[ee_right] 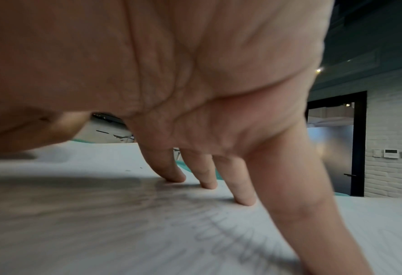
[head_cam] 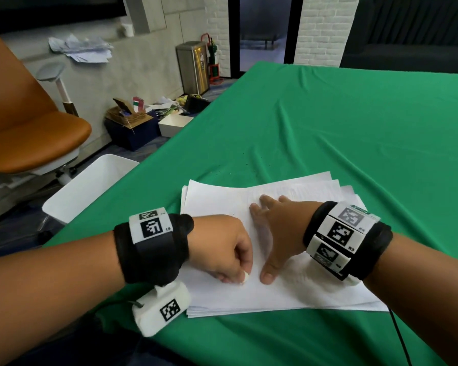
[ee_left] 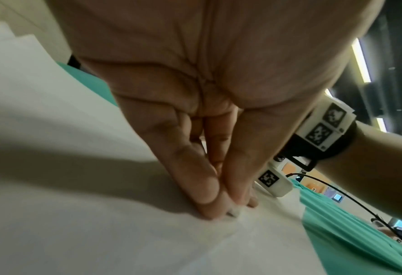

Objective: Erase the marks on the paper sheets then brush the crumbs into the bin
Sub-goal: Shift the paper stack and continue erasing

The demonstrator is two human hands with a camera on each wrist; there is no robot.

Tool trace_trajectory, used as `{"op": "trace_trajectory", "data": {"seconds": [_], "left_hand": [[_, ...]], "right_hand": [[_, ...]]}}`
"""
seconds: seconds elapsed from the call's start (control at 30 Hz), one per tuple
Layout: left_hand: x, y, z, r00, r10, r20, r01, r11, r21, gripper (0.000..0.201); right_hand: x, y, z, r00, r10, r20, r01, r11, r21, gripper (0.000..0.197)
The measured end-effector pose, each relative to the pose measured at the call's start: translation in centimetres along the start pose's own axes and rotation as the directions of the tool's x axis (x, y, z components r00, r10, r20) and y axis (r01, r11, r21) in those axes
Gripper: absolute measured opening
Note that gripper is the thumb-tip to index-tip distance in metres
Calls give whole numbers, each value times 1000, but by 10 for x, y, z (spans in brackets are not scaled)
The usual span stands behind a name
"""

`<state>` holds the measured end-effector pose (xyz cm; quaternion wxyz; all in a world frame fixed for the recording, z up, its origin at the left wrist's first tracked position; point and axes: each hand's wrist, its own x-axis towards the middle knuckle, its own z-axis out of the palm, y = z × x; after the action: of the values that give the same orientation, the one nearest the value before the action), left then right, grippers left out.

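Green cloth, smooth with long soft creases, covers the counter (head_cam: 328, 122), and on it lies a loosely fanned stack of thin white paper sheets (head_cam: 217, 202), their edges stepped at the far right corner. Faint grey pencil writing shows on the top sheet in the right wrist view, blurred into rows near the fingers.

A small white eraser (head_cam: 245, 278), a rounded stub with a matte, slightly grubby tip, is held in the left hand (head_cam: 222, 249). Its fingers are curled together and pinch the eraser at the tips, so that only its end pokes out, and that end touches the top sheet near the stack's near edge. In the left wrist view the fingertips (ee_left: 207, 195) close tightly around the stub against the paper.

The right hand (head_cam: 275, 233) lies flat on the same sheet just beside the eraser, its fingers straight and spread apart and its thumb reaching toward the eraser. In the right wrist view the fingertips (ee_right: 171, 174) press on the paper.

Tiny dark crumbs (head_cam: 245, 165) speckle the cloth beyond the stack. A white rectangular plastic bin (head_cam: 90, 186) stands on the floor against the counter's left edge, well apart from both hands.
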<state>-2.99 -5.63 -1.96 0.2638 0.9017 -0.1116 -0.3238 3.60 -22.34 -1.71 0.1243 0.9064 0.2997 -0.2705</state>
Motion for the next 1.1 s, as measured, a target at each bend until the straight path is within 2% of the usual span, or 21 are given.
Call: {"op": "trace_trajectory", "data": {"seconds": [0.03,0.13,0.2,0.27,0.37,0.4,0.53,0.6,0.67,0.77,0.83,0.93,1.0,1.1], "left_hand": [[0,0,-1,1000,6,0,-6,1000,3,7],[7,-3,-15,985,-24,-171,21,1000,-18,4],[9,-4,-17,972,-24,-233,16,999,-36,2],[5,-6,-8,984,-1,-179,-6,999,-35,5],[-8,-3,8,1000,24,-12,-25,999,-35,8],[-9,-2,7,1000,27,-2,-27,999,-21,8],[2,-4,-11,983,-1,-183,2,1000,5,4],[3,-3,-9,971,21,-240,-1,997,82,6],[-3,-1,5,978,58,-202,-22,984,176,10],[-15,4,16,994,68,-81,-51,980,190,9],[-11,1,7,992,60,-109,-41,985,166,8],[2,-7,-9,971,20,-237,15,989,145,6],[2,-10,-6,969,20,-245,17,989,147,5],[-11,-4,10,996,38,-75,-26,987,156,7]], "right_hand": [[0,0,-1,1000,0,8,0,1000,7,156],[2,1,0,1000,-6,16,6,1000,24,160],[4,1,0,1000,-5,11,5,1000,22,162],[2,0,-1,1000,3,14,-4,1000,19,161],[-1,-2,-3,999,6,34,-6,1000,15,157],[-2,-2,-3,999,6,39,-7,1000,15,157],[-2,-2,-3,999,0,37,-1,1000,15,156],[0,-2,-2,1000,-6,29,6,1000,4,157],[1,-2,-2,1000,-3,26,3,1000,3,158],[0,-2,-2,1000,3,29,-4,1000,9,157],[-1,-1,-2,1000,3,28,-4,1000,8,157],[1,-1,0,1000,1,26,-1,1000,15,157],[2,-1,0,1000,-2,27,2,1000,9,157],[-1,-2,-2,999,8,37,-8,1000,12,157]]}}
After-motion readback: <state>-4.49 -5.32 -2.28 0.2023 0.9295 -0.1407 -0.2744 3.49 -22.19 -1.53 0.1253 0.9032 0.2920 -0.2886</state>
